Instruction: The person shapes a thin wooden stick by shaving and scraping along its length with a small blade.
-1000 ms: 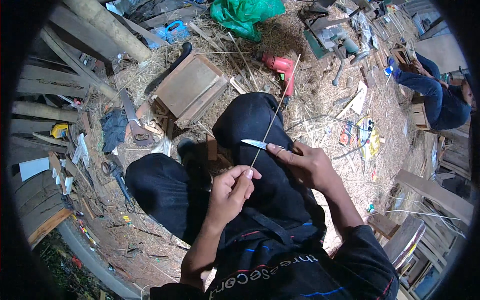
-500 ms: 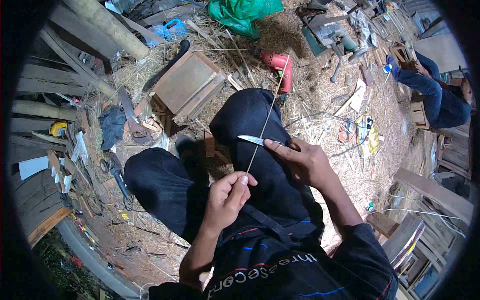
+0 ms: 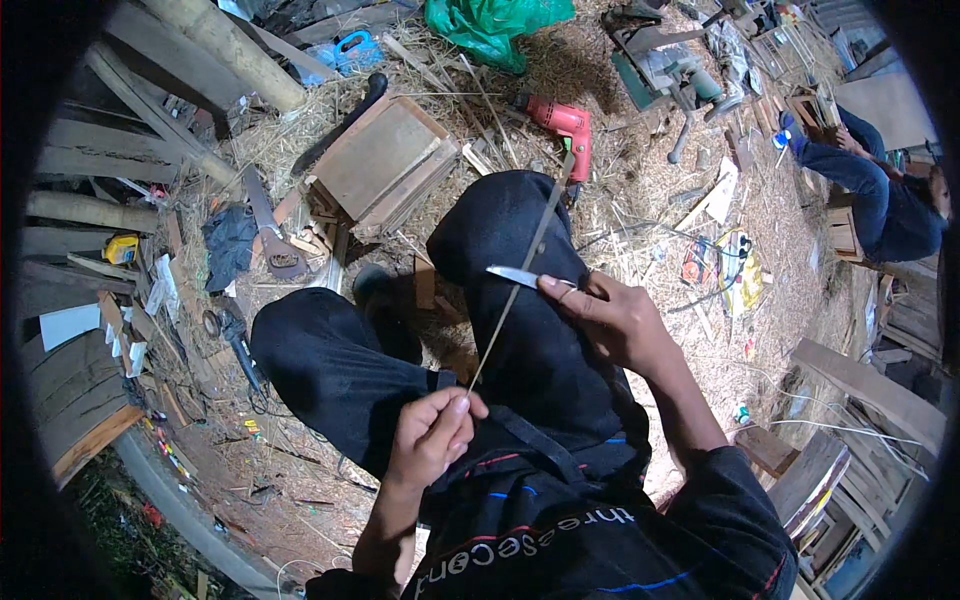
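My left hand (image 3: pixel 433 432) pinches the lower end of a thin, pale strip of wood or bamboo (image 3: pixel 497 333) between thumb and fingers. The strip slants up and away over my right thigh, its far end slightly blurred. In my right hand (image 3: pixel 618 322) is a small knife (image 3: pixel 513 275), its handle hidden in the fingers. The blade points left and crosses the strip near its middle, apparently touching it. My thumb lies along the base of the blade.
A red power drill (image 3: pixel 560 122) lies on the shavings-covered ground beyond my knees. Left of it stands a wooden box (image 3: pixel 385 160), with a handsaw (image 3: pixel 272 232) nearby. A green plastic bag (image 3: pixel 500 30) is at the top. Another person (image 3: pixel 870 190) sits at the far right.
My left hand has moved down and left toward my body, drawing the strip with it. The right hand and knife have shifted only slightly.
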Motion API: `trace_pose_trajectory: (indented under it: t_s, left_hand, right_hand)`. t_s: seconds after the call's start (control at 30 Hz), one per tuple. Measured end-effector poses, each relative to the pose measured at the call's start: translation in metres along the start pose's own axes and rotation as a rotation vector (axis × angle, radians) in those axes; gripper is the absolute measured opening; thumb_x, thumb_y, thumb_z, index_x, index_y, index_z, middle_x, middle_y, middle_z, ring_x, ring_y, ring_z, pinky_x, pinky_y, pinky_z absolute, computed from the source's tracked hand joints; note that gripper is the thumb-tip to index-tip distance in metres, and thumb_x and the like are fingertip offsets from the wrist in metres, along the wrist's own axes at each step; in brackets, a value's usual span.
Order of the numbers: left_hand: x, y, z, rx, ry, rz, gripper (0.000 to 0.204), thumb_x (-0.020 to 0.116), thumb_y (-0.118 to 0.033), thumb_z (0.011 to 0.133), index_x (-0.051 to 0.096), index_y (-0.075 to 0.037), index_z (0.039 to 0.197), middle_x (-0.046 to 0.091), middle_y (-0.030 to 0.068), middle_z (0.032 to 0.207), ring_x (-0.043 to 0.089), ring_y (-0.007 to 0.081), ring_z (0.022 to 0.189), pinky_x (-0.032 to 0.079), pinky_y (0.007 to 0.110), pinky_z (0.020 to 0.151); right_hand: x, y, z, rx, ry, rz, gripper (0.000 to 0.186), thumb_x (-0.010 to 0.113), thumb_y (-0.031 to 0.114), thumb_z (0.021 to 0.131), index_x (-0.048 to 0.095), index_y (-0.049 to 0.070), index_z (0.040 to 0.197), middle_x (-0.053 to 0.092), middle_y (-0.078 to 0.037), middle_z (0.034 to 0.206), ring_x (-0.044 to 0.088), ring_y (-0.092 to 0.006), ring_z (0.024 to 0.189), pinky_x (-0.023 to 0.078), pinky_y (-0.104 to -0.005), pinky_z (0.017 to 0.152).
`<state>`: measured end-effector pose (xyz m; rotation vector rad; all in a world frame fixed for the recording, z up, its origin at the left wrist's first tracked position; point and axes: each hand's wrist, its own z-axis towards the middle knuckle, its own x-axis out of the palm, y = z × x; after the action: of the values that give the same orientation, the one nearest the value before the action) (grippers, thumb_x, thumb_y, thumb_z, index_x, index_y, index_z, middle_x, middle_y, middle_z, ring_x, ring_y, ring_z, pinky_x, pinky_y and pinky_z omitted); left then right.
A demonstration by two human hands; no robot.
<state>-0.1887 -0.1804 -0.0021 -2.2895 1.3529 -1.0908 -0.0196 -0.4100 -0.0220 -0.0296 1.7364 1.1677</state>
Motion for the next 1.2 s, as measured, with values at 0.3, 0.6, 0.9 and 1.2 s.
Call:
trace_pose_trajectory:
  t_s: [0.3, 0.6, 0.9, 1.2]
  left_hand:
    - [0.024, -0.028, 0.055, 0.093, 0.036, 0.061, 0.028, 0.045, -0.025, 0.102, 0.059, -0.002, 0.096, 0.038, -0.0062, 0.056, 0.031, -0.0004, 0.043, 0.025, 0.017, 0.039]
    - [0.02, -0.017, 0.042, 0.089, 0.014, -0.082, 0.028, 0.045, -0.025, 0.102, 0.059, -0.001, 0.097, 0.038, -0.0061, 0.056, 0.028, -0.0008, 0.042, 0.023, 0.017, 0.039]
    - [0.013, -0.003, 0.017, 0.016, 0.0, -0.085, 0.026, 0.044, -0.022, 0.102, 0.054, 0.001, 0.094, 0.036, -0.0049, 0.055, 0.025, 0.0007, 0.04, 0.021, 0.018, 0.035]
    - [-0.007, 0.018, -0.01, -0.019, 0.013, -0.017, 0.024, 0.045, -0.017, 0.101, 0.058, 0.002, 0.095, 0.039, -0.0055, 0.053, 0.029, -0.0002, 0.042, 0.024, 0.018, 0.04]
  right_hand:
    - [-0.014, 0.013, 0.012, -0.007, 0.191, -0.093, 0.074, 0.065, 0.007, 0.073, 0.048, 0.037, 0.138, 0.048, -0.008, 0.072, 0.056, -0.0265, 0.059, 0.048, -0.0388, 0.052]
    - [-0.006, 0.015, 0.007, 0.02, 0.155, -0.099, 0.074, 0.062, 0.004, 0.073, 0.048, 0.038, 0.138, 0.048, -0.008, 0.073, 0.056, -0.0256, 0.057, 0.048, -0.0385, 0.051]
    - [-0.004, 0.009, 0.007, 0.065, 0.077, -0.043, 0.073, 0.064, 0.004, 0.073, 0.05, 0.037, 0.137, 0.048, -0.01, 0.074, 0.054, -0.0274, 0.057, 0.047, -0.0395, 0.052]
    - [0.003, 0.009, 0.003, 0.123, -0.019, 0.002, 0.069, 0.065, -0.003, 0.074, 0.056, 0.032, 0.133, 0.045, -0.009, 0.071, 0.052, -0.0261, 0.059, 0.044, -0.038, 0.056]
